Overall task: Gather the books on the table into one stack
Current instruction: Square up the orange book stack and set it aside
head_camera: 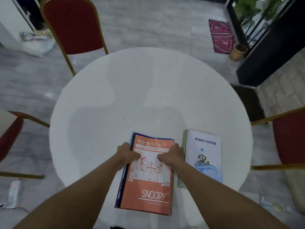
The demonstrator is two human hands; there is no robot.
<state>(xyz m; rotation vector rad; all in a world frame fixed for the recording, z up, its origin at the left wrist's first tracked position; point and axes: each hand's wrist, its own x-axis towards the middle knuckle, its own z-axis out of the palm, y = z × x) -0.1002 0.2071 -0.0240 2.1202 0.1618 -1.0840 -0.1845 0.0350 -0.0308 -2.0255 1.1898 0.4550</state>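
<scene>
Our left hand (127, 154) and right hand (171, 154) clamp the orange book (148, 184); square its edges, then fetch the white book (204, 156) beside our right hand.

Orange Snoopy book (148, 184), white table (132, 90), red chairs (72, 25).

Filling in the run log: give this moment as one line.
left hand and right hand gripping orange Snoopy book atop stack | white book apart, right of stack | not yet merged
</scene>
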